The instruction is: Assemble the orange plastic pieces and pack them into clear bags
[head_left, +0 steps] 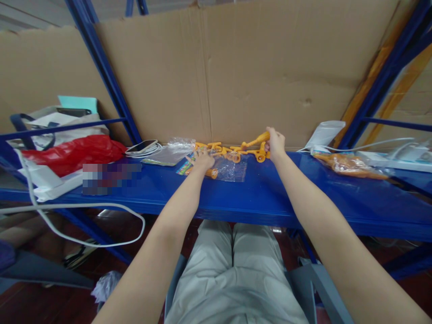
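Observation:
Both my arms reach over a blue metal shelf [263, 198]. My right hand [276, 143] is closed around one end of a long orange plastic toy piece [256, 139], lifted at a slant above the shelf. Several more orange toy pieces [236, 154] lie in a row against the cardboard wall [263, 72]. My left hand [202, 160] rests knuckles-up on a small clear plastic bag [231, 170] with an orange piece [212, 173] poking out beside it; its fingers are curled, and what they hold is hidden.
Left on the shelf: a phone with a white cable [143, 147], another clear bag [172, 152], a red bag [74, 153] and white bags. Right: a white packet [326, 133], a bag of orange parts [351, 165], white boxes. A white cord [84, 216] loops below the edge.

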Demonstrator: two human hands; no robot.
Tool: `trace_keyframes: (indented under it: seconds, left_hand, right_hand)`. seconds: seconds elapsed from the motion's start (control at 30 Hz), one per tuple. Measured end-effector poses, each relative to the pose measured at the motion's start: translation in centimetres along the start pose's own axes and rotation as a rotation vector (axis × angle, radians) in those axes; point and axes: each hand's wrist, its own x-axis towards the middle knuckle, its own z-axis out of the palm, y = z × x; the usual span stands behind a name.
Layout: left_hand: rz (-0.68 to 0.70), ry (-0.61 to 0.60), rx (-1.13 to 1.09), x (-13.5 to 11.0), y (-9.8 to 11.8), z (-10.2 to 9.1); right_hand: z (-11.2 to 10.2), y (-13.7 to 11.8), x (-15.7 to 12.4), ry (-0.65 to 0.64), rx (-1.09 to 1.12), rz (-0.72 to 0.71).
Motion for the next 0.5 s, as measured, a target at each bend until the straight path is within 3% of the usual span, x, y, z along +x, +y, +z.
trace_keyframes:
  seconds: [0.13,0.3,0.5]
  left_hand:
    - [0.007,0.023,-0.010,0.2,-0.1,0.2]
    - [-0.005,0.012,-0.006,0.5,-0.2,0.4]
    - [-0.005,0.000,0.000,0.1,-0.1,0.1]
  right_hand:
    - [0.0,-1.8,-1.7,-0.128,0.209,0.152]
    - [0.3,-2.7,-3.0,-0.292,0.241,0.116]
    - [0.7,-2.1,-3.1,-0.396,0.108,0.079]
